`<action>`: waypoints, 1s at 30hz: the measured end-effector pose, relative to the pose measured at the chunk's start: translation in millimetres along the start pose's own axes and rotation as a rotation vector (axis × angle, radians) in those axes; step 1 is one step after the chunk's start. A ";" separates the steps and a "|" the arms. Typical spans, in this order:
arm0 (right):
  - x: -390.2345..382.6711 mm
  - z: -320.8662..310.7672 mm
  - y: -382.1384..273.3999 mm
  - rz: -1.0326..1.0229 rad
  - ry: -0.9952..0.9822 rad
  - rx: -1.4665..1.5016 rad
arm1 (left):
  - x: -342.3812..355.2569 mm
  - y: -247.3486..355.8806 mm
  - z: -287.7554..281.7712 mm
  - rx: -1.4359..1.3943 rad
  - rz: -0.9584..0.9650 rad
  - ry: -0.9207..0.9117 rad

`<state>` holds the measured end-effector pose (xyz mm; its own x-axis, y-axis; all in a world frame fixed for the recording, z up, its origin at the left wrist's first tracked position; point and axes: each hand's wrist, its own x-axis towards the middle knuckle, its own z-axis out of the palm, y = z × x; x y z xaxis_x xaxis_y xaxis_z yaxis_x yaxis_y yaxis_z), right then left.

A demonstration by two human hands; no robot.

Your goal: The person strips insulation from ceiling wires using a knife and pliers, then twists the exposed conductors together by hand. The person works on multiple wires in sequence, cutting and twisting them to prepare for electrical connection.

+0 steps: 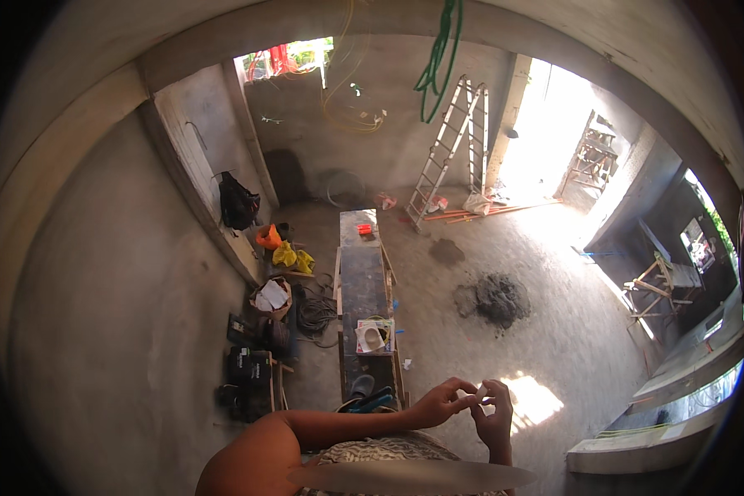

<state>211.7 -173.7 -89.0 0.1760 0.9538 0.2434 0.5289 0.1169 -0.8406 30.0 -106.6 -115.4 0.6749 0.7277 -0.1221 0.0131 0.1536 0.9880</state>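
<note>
In front of my body, my left hand (440, 403) and my right hand (494, 417) meet at the fingertips. Between them is a small white piece (482, 393), too small for its kind to be made out. The fingers of both hands are pinched in on it. To the left of the hands, a long narrow bench (362, 285) with a dark top runs away from me. At its near end lie blue-handled tools (374, 400) and a grey rounded object (361, 385). Farther along sits an open white box (374, 336) with a round pale item inside.
A stepladder (450, 149) stands by the far wall, below hanging green cable (441, 66). Dark mortar (500, 299) is heaped on the floor to the right. Left of the bench are coiled cable (314, 314), black cases (250, 368), a sack (272, 298) and yellow bags (293, 257).
</note>
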 end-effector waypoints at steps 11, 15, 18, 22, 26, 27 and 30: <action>-9.8 11.7 -7.4 0.173 -0.115 0.531 | -10.3 -11.5 -1.8 -0.012 0.112 -0.018; -19.7 7.0 -8.8 0.338 -0.069 0.424 | -14.9 -10.9 0.5 -0.297 0.114 -0.144; -24.2 1.0 -10.5 0.175 -0.102 0.092 | -13.6 -15.6 3.5 -0.363 -0.023 -0.164; -29.1 -0.9 -15.8 0.081 -0.094 0.071 | -10.8 -29.2 7.0 -0.490 -0.159 -0.170; -34.7 2.4 -24.8 0.016 0.000 0.066 | -11.7 -42.6 2.9 -0.734 -0.272 -0.155; -35.7 2.2 -27.1 0.016 0.009 0.065 | -12.7 -44.7 0.8 -0.787 -0.282 -0.163; -34.6 -2.3 -33.4 0.075 -0.098 0.069 | -17.1 -45.9 -5.9 -0.777 -0.400 -0.251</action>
<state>189.9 -211.2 -68.2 0.1290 0.9827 0.1330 0.4588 0.0597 -0.8865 13.4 -122.1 -159.2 0.8689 0.3701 -0.3286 -0.1586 0.8371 0.5235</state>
